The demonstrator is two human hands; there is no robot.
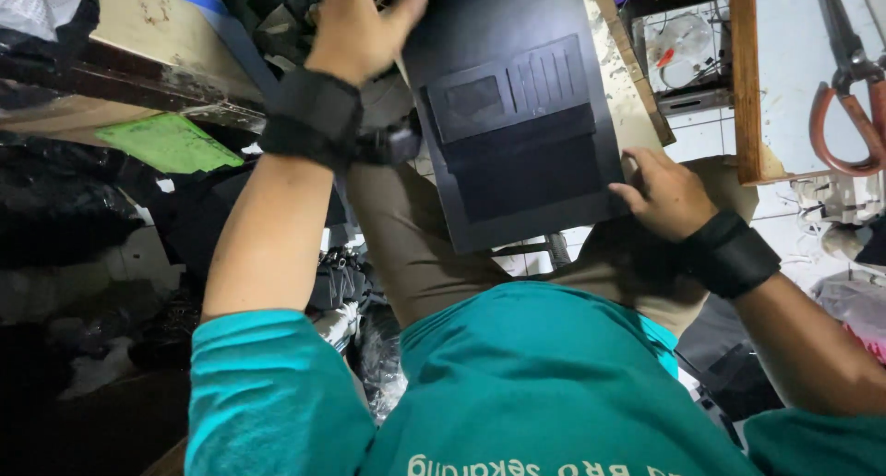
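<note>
At the upper middle of the frame the left hand (355, 28), fingers curled, grips the top left corner of a flat black rectangular leather panel with stitched card slots (517, 116), which fills the upper centre; right of centre, the right hand (663, 194) pinches its lower right corner; red-handled metal shears (854, 97) lie at the upper right

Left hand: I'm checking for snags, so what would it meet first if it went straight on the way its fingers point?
Probably the pile of dark scraps just beyond the left hand, beside the black panel; depth is unclear.
</note>
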